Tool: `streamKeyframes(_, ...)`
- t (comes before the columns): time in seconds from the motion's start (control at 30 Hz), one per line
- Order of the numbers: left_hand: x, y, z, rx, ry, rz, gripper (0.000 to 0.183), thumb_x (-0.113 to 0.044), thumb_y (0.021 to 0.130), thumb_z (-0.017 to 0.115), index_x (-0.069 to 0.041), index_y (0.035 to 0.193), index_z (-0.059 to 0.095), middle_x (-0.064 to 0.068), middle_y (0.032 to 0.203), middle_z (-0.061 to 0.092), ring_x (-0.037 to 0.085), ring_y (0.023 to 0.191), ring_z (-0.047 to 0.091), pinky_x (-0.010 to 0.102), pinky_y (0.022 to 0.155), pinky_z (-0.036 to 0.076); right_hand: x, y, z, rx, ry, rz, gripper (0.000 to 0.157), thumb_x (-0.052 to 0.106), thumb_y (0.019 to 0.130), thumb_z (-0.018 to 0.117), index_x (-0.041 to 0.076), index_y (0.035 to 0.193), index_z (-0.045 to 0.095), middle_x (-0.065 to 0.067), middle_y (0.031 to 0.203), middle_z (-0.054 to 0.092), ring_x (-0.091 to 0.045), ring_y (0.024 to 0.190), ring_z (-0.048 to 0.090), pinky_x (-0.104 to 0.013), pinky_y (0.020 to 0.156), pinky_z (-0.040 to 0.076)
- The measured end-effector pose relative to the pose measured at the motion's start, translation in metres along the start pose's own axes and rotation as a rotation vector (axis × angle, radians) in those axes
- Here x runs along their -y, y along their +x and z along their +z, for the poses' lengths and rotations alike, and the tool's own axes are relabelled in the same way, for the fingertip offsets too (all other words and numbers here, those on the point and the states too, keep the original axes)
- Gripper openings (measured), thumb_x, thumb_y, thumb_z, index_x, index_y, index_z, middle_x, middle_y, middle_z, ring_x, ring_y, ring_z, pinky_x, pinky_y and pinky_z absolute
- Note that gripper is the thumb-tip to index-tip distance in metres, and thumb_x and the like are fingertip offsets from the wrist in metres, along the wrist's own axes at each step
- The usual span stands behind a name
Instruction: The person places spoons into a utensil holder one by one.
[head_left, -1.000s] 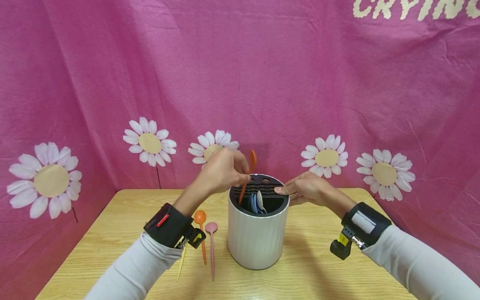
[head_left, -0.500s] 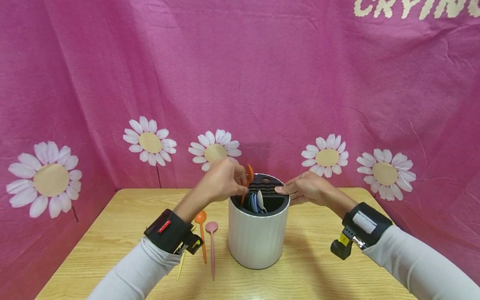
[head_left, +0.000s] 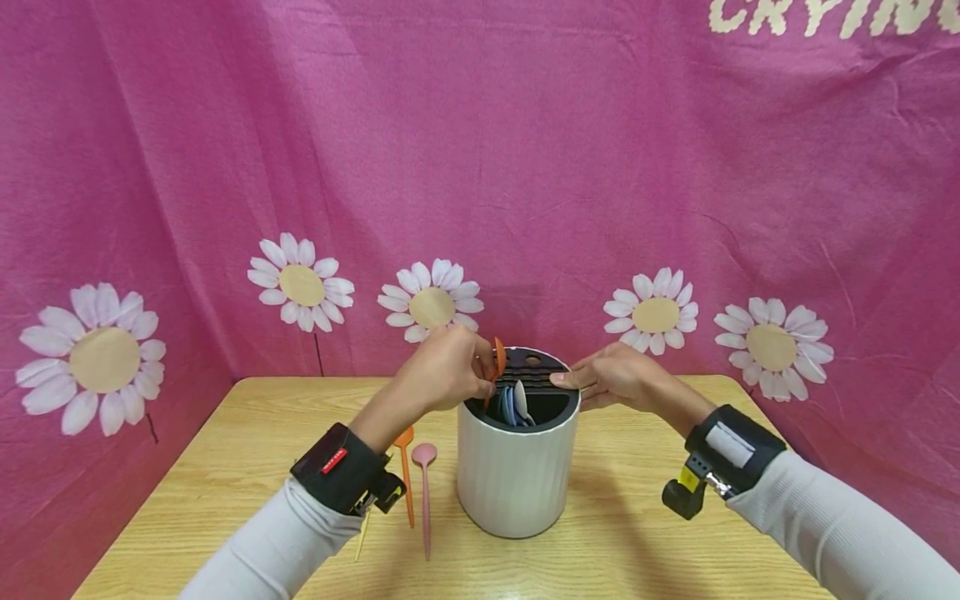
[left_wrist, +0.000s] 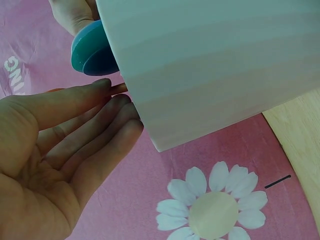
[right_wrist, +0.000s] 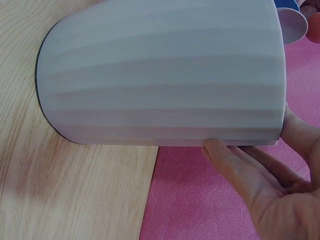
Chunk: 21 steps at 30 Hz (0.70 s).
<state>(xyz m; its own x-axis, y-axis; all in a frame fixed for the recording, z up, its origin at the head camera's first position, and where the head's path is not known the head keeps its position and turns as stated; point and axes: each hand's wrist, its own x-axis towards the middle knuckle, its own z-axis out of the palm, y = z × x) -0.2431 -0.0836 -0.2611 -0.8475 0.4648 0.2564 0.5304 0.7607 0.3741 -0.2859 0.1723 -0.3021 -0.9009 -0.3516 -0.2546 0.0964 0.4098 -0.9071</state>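
Observation:
A white ribbed utensil holder [head_left: 513, 479] with a black slotted lid [head_left: 536, 371] stands upright on the table. My left hand [head_left: 448, 367] pinches an orange spoon [head_left: 499, 357] at the lid's left side, bowl up, its stem inside the open compartment. In the left wrist view the thumb and fingers meet on the stem [left_wrist: 119, 89] close to the rim. Several blue and pale spoons [head_left: 512, 405] lean in that compartment. My right hand [head_left: 618, 375] grips the holder's right rim, thumb on the lid; the right wrist view shows its fingers [right_wrist: 235, 167] against the outer wall.
Left of the holder, a pink spoon [head_left: 425, 492] and another orange spoon [head_left: 407, 475] lie on the wooden table [head_left: 225, 492]. A yellow stem [head_left: 363, 537] lies beside them, partly hidden by the left wrist strap. A pink cloth with daisies [head_left: 517, 167] hangs behind.
My left hand has moved down with the orange spoon, whose stem has sunk deeper into the compartment. My right hand has stayed on the holder's rim.

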Motion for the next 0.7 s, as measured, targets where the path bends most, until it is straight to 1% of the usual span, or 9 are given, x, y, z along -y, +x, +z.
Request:
streamKeyframes(0.13, -0.0013, -0.0012, -0.0001, -0.005, 0.008, 0.003, 0.009, -0.006, 0.074, 0.086, -0.01, 0.076, 0.078, -0.003, 0.07, 0.07, 0.011, 0.069, 0.062, 0.025, 0.064, 0.05, -0.0008, 0.0011, 0.0001, 0.003, 0.002, -0.001, 0.057, 0.02, 0.095, 0.073, -0.02, 0.131, 0.055, -0.022, 0.116, 0.072, -0.028, 0.103, 0.073, -0.044, 0.094, 0.059)
streamKeyframes(0.23, -0.0012, -0.0015, 0.0001, -0.007, 0.005, 0.004, 0.009, -0.006, 0.075, 0.086, -0.01, 0.076, 0.078, -0.003, 0.069, 0.07, 0.011, 0.069, 0.063, 0.025, 0.063, 0.05, -0.0016, 0.0018, -0.0009, -0.001, 0.002, 0.007, 0.056, 0.021, 0.095, 0.073, -0.019, 0.131, 0.055, -0.022, 0.116, 0.072, -0.027, 0.102, 0.073, -0.043, 0.094, 0.059)
streamKeyframes(0.37, -0.0006, -0.0018, 0.0006, -0.005, -0.004, 0.002, 0.01, -0.007, 0.075, 0.087, -0.01, 0.076, 0.078, -0.002, 0.068, 0.071, 0.01, 0.068, 0.064, 0.024, 0.063, 0.051, -0.0021, 0.0021, -0.0019, -0.003, 0.002, 0.009, 0.058, 0.021, 0.095, 0.073, -0.019, 0.132, 0.054, -0.024, 0.119, 0.071, -0.028, 0.103, 0.073, -0.043, 0.094, 0.059)
streamKeyframes(0.57, -0.001, -0.0016, 0.0011, 0.015, -0.004, -0.017, 0.01, -0.009, 0.076, 0.087, -0.01, 0.078, 0.078, -0.003, 0.068, 0.071, 0.011, 0.071, 0.065, 0.025, 0.065, 0.051, -0.002, 0.003, -0.002, -0.004, 0.002, 0.013, 0.059, 0.021, 0.095, 0.073, -0.019, 0.133, 0.053, -0.026, 0.121, 0.07, -0.028, 0.103, 0.073, -0.043, 0.094, 0.059)
streamKeyframes(0.7, -0.0013, -0.002, 0.0006, 0.017, 0.004, -0.014, 0.009, -0.007, 0.077, 0.086, -0.011, 0.077, 0.078, -0.003, 0.068, 0.071, 0.011, 0.072, 0.065, 0.025, 0.065, 0.051, -0.0018, 0.003, -0.0021, -0.007, -0.003, 0.018, 0.058, 0.021, 0.095, 0.073, -0.018, 0.133, 0.054, -0.025, 0.121, 0.07, -0.028, 0.103, 0.073, -0.043, 0.094, 0.059)
